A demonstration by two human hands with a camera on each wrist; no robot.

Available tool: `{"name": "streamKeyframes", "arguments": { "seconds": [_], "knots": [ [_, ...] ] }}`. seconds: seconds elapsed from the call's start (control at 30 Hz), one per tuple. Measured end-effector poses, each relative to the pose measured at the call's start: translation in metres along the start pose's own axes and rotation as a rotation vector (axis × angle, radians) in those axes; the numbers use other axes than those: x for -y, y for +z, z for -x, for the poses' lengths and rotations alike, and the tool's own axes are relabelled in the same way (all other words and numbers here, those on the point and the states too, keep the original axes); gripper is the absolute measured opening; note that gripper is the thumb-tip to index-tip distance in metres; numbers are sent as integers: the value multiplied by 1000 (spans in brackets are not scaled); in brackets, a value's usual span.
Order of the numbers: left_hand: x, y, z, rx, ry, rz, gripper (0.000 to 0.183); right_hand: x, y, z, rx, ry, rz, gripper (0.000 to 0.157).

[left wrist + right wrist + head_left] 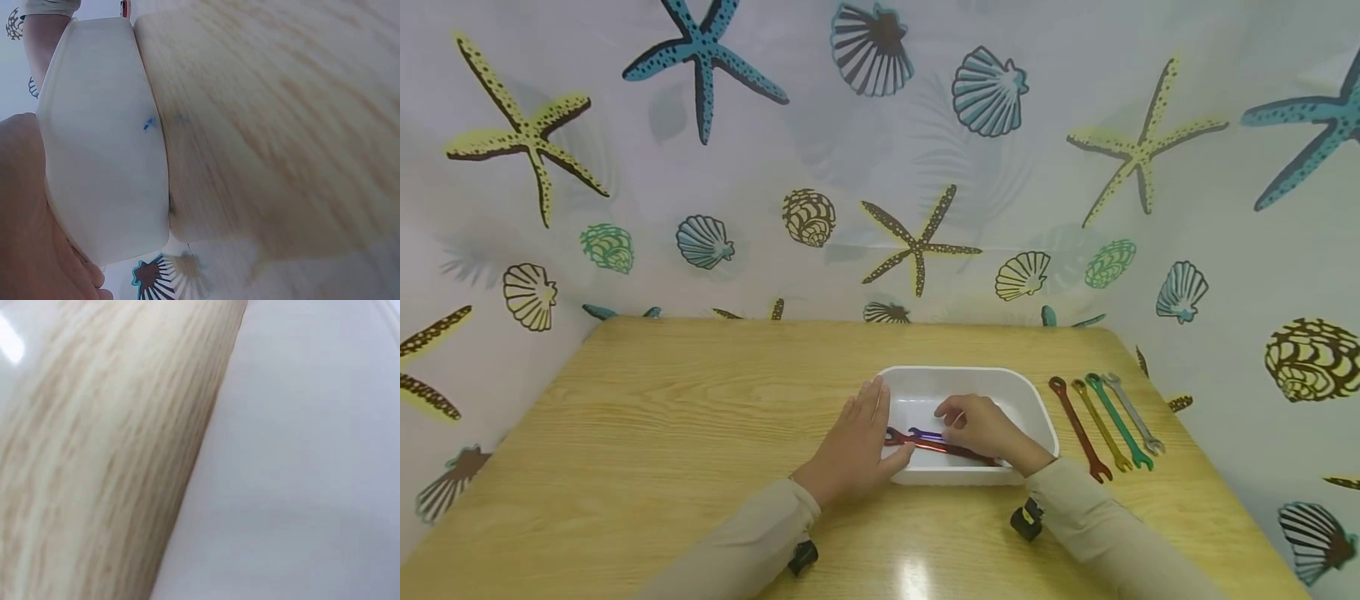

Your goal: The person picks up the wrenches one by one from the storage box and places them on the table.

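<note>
In the head view a white tray (955,477) holds a red combination wrench (936,446) and a smaller purple wrench (925,434). My left hand (853,446) rests along the tray's left rim, its fingers straight and the thumb reaching over the near side. In the left wrist view that hand (28,212) lies against the tray's outer wall (103,137). My right hand (981,427) is inside the tray with bent fingers, over the right part of the purple wrench. Its thumb covers part of that wrench, and whether it grips it is hidden. The right wrist view shows only tray wall (300,456) and tabletop.
Right of the tray several wrenches lie side by side on the wooden table (685,417): red (1079,427), yellow (1101,423), green (1118,419) and silver (1135,412). A sheet (760,150) printed with shells and starfish hangs around the table's back and sides.
</note>
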State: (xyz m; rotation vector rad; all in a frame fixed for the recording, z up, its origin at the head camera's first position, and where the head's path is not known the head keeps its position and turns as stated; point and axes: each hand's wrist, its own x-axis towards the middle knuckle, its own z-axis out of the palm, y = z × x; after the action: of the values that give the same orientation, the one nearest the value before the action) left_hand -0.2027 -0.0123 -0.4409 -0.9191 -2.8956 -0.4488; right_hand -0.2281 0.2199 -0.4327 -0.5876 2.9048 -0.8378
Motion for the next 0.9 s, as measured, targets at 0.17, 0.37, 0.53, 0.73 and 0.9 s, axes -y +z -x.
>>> {"name": "streamKeyframes", "arguments": {
  "seconds": [0.17, 0.37, 0.53, 0.73, 0.9],
  "knots": [
    [0, -2, 2, -2, -5, 8, 87, 3, 3, -2, 3, 24, 32, 23],
    [-1, -2, 3, 6, -10, 20, 87, 5, 7, -3, 10, 40, 80, 18],
    [-1, -1, 2, 3, 1, 23, 86, 4, 8, -2, 29, 17, 111, 14],
    [0, 0, 1, -4, 13, -4, 86, 3, 9, -4, 65, -7, 140, 15],
    [1, -1, 1, -6, 13, -1, 86, 7, 10, -5, 95, 27, 122, 16]
  ]
}}
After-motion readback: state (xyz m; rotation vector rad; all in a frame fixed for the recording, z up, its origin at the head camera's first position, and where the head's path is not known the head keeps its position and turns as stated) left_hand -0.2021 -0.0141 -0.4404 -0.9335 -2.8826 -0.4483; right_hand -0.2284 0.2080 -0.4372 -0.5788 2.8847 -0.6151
